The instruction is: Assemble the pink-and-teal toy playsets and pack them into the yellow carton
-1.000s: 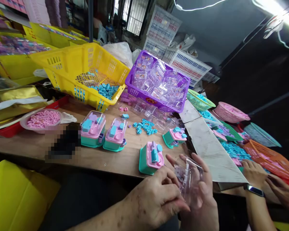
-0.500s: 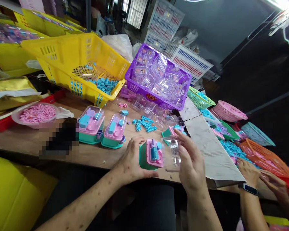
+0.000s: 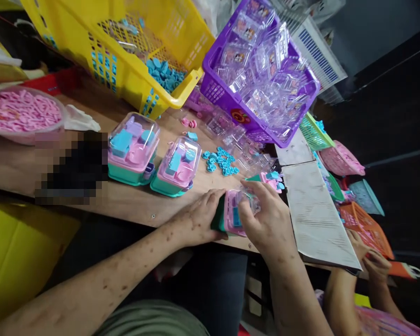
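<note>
Toy box, green with a pink top, is at the front edge of the wooden tabletop, the fingers and thumb of the left hand clamped around its left side. The right hand has its fingers closed on a clear cover over the top. Blue pieces lie scattered behind.
</note>
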Action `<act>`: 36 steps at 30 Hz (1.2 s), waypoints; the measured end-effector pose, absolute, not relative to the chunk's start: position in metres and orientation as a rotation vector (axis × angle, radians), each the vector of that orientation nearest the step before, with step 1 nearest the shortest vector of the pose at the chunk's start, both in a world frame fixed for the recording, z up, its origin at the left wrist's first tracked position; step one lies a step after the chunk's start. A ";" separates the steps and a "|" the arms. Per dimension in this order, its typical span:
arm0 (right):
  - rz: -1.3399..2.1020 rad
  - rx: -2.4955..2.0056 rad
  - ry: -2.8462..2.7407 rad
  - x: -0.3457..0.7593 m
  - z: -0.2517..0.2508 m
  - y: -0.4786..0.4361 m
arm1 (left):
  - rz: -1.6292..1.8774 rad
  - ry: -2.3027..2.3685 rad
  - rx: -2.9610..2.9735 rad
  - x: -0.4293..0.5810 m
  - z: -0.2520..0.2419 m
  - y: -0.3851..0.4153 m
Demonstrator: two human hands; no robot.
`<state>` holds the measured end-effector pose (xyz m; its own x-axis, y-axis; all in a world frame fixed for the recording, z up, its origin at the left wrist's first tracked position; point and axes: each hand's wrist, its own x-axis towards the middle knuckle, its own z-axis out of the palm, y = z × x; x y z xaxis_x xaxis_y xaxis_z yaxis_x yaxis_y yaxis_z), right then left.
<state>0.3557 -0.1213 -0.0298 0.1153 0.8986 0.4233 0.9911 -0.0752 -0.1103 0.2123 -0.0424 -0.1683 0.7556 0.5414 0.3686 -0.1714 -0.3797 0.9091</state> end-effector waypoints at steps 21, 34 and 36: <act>-0.395 -2.182 -1.862 0.339 -0.025 -0.120 | 0.751 0.208 1.803 0.199 -0.158 -0.036; -0.480 -2.206 -1.913 0.331 -0.035 -0.123 | 0.726 0.214 1.754 0.206 -0.168 -0.033; -0.503 -2.196 -1.961 0.330 -0.033 -0.123 | 0.728 0.227 1.732 0.207 -0.165 -0.033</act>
